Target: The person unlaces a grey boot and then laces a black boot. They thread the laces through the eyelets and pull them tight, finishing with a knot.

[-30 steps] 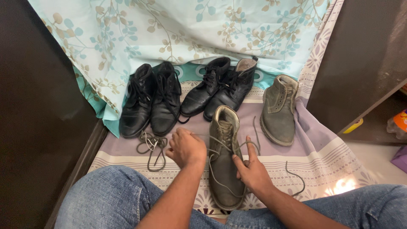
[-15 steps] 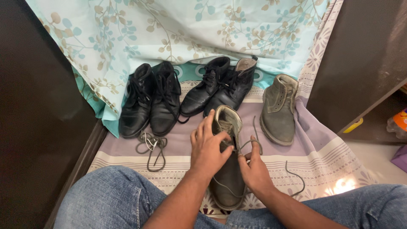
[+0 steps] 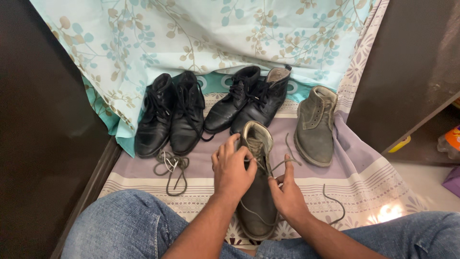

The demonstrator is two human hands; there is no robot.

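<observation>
An olive-grey boot (image 3: 258,201) stands toe-toward-me on a striped cloth (image 3: 373,177) between my knees. My left hand (image 3: 233,170) rests over its lacing, fingers pinching the lace near the tongue. My right hand (image 3: 287,192) grips the grey shoelace (image 3: 287,162) at the boot's right side, pulling a loop up. The lace's loose end (image 3: 335,206) trails to the right on the cloth.
The matching olive boot (image 3: 314,127), unlaced, stands at the right. Two pairs of black boots (image 3: 170,115) (image 3: 247,100) line the back against a leaf-print sheet (image 3: 201,33). A spare lace (image 3: 171,168) lies coiled at left. Dark cabinet panels (image 3: 38,120) (image 3: 407,62) flank both sides.
My left hand moved from the cloth beside the boot onto its lacing and closed on the lace. My right hand closed on the lace and lifted it slightly.
</observation>
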